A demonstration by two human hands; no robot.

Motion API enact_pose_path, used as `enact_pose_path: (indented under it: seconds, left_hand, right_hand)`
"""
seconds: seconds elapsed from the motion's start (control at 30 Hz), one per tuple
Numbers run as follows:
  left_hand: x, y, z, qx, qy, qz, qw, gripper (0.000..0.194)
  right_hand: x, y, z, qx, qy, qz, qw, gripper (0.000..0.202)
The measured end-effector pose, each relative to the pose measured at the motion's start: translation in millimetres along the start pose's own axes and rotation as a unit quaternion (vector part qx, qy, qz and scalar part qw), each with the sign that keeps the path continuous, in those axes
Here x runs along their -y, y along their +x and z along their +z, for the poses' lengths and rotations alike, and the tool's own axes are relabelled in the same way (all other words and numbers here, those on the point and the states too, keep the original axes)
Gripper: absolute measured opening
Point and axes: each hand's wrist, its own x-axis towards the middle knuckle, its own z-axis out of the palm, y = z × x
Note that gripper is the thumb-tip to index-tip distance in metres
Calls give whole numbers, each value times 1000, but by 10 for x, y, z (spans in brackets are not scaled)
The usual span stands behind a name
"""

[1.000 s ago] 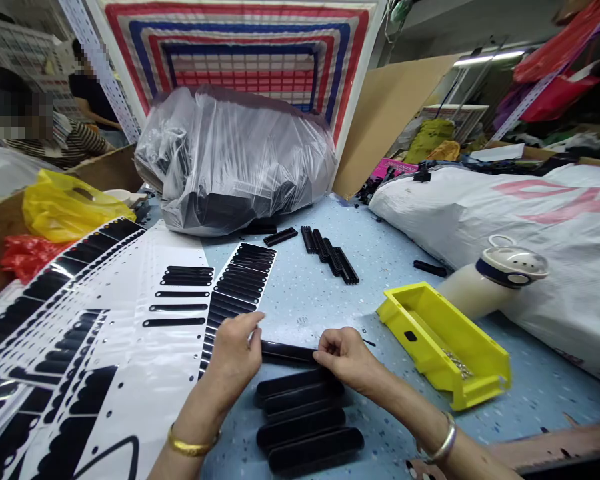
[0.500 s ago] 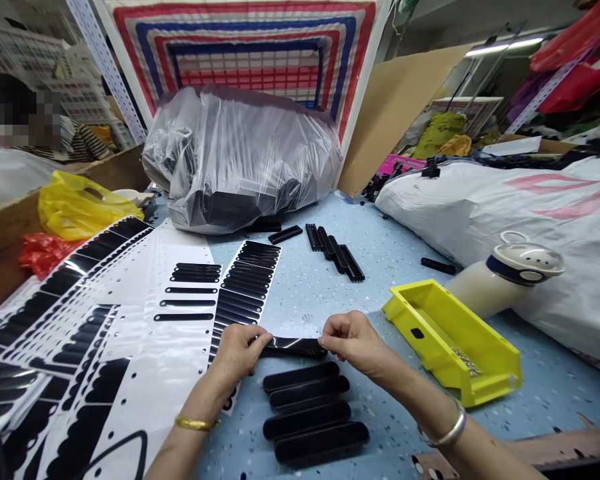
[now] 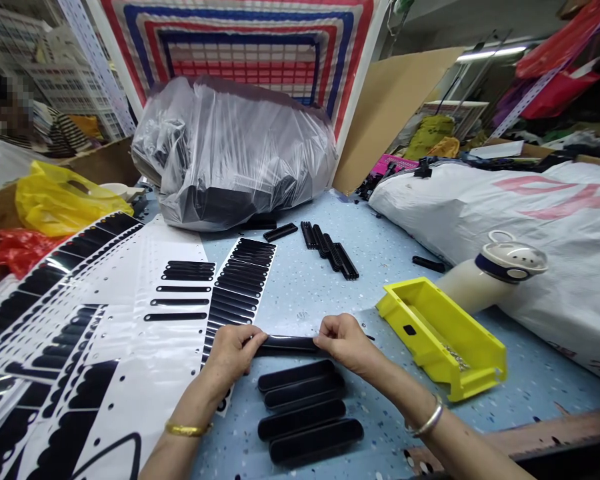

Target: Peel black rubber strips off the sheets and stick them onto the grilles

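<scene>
A glossy black strip (image 3: 289, 344) is stretched level between my two hands. My left hand (image 3: 234, 350) pinches its left end between thumb and fingers, and my right hand (image 3: 344, 341) pinches the right end. Whether the strip lies on another black piece beneath is hard to make out. Just below, several black oblong pieces (image 3: 303, 408) with rounded ends lie in a staggered column on the speckled blue table (image 3: 370, 400). To the left, a white sheet (image 3: 265, 267) carries a row of black strips, and it reaches under my left hand.
More white sheets with black strips (image 3: 175, 303) cover the left side. A yellow bin (image 3: 480, 370) with small metal parts stands right, beside a bottle (image 3: 500, 267) and a white sack (image 3: 555, 220). Black combs (image 3: 330, 250) and a plastic-wrapped bundle (image 3: 240, 153) lie farther back.
The strip between my hands now looks flatter and straighter, and its right end is closer under my right fingers. The whole view has shifted slightly; the pieces below look unmoved.
</scene>
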Motion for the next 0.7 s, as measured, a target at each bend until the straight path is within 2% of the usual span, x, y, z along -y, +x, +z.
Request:
enact_pose_path:
  seconds: [0.47, 0.7]
  left_hand:
    - [1, -1, 6, -7, 5, 14, 1000, 34]
    - [17, 6, 19, -9, 3, 15, 1000, 35]
  right_hand:
    - [12, -74, 42, -60, -82, -37, 994, 20]
    - [28, -26, -4, -34, -72, -32, 996, 20]
